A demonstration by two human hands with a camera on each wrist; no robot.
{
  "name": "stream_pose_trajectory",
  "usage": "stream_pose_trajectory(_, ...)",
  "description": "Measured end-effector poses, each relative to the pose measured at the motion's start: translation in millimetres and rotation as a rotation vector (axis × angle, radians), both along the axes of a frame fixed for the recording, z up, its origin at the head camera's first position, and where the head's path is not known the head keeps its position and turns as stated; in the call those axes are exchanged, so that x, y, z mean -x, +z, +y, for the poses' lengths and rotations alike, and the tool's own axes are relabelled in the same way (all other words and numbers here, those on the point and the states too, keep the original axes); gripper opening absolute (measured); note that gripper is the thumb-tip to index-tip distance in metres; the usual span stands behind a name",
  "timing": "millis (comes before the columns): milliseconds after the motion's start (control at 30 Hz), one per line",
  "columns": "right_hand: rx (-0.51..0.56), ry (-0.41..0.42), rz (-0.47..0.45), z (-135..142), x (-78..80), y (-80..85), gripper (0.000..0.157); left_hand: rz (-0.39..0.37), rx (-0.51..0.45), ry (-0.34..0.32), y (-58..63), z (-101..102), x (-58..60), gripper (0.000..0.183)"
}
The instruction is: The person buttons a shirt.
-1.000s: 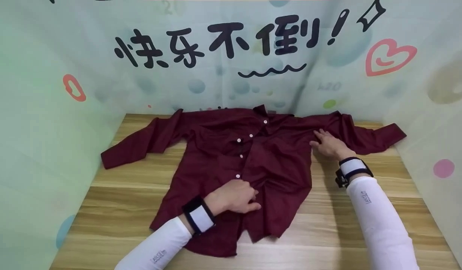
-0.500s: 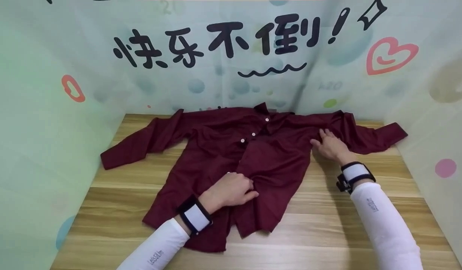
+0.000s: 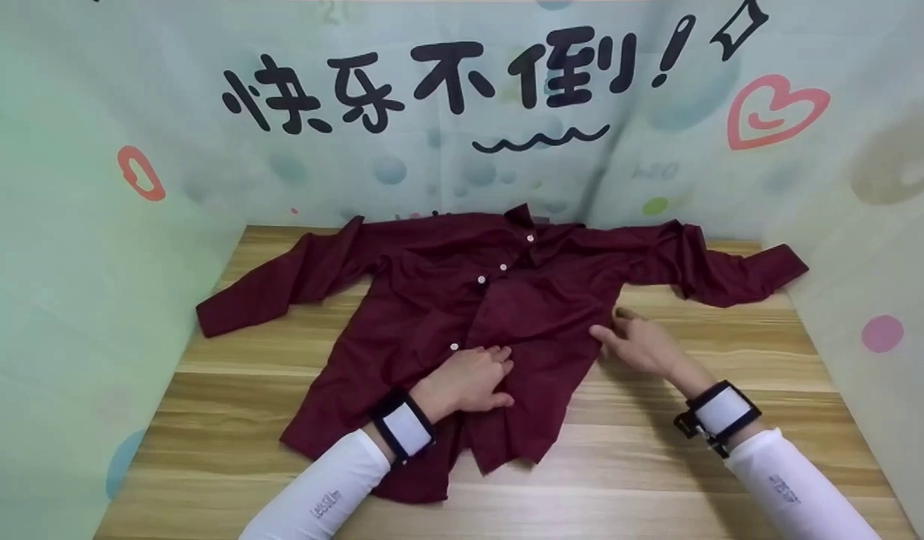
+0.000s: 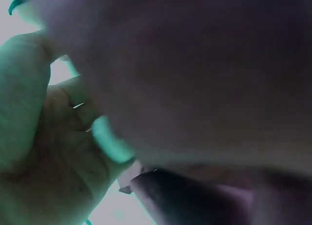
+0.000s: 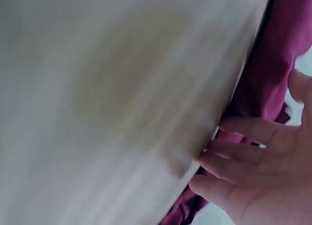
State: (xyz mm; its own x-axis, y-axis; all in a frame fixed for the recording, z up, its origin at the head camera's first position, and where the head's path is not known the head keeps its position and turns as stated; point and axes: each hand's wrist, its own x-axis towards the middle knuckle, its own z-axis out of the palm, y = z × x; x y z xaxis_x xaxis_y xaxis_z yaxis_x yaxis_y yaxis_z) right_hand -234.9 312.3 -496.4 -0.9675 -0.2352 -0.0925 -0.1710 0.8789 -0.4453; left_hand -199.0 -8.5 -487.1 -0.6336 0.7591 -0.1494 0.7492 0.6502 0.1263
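A dark red button-up shirt (image 3: 541,315) lies spread front up on the wooden table (image 3: 679,465), its sleeves out to both sides and its collar at the back. Several white buttons run down its front. My left hand (image 3: 469,382) rests on the lower front, fingers loosely bent and a little apart; its palm shows in the left wrist view, with a blurred dark mass over much of that picture. Beside the shirt's right side edge, my right hand (image 3: 646,345) has its fingers loosely extended. In the right wrist view its fingertips (image 5: 212,183) reach the table surface next to the red cloth.
Behind the table hangs a pale printed cloth wall (image 3: 417,165) with black lettering, and similar cloth rises at the left and right. The shirt's collar and shoulders lie close to the back wall. The right cuff (image 3: 784,262) reaches the table's right edge.
The shirt's lower part has shifted left and slightly up with the left hand, and its right side lies straighter. My right hand has moved from the armpit down along the side edge.
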Motion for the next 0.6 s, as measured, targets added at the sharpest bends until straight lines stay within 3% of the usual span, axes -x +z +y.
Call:
stream_pose_trajectory(167,0.103,0.018,0.148,-23.3,-2.0,-2.8,0.033,-0.001,0.016,0.010,-3.3,-0.9,2.0,0.063)
stream_pose_trajectory(267,0.171,0.021,0.187,-31.2,0.4,2.3,0.039,0.018,0.012,0.000,-2.7,-0.6,2.8,0.062)
stream_pose_trajectory(333,0.229,-0.015,0.156,-32.6,1.1,12.1,0.043,0.027,0.011,-0.009,-2.2,-0.7,2.9,0.060)
stream_pose_trajectory(467,0.320,-0.121,0.111,-29.4,0.9,44.0,0.035,0.016,-0.009,-0.025,0.4,-0.7,1.6,0.056)
stream_pose_trajectory(600,0.341,-0.182,0.181,-32.9,7.6,69.1,0.032,-0.012,-0.049,-0.054,3.1,1.8,-0.6,0.053)
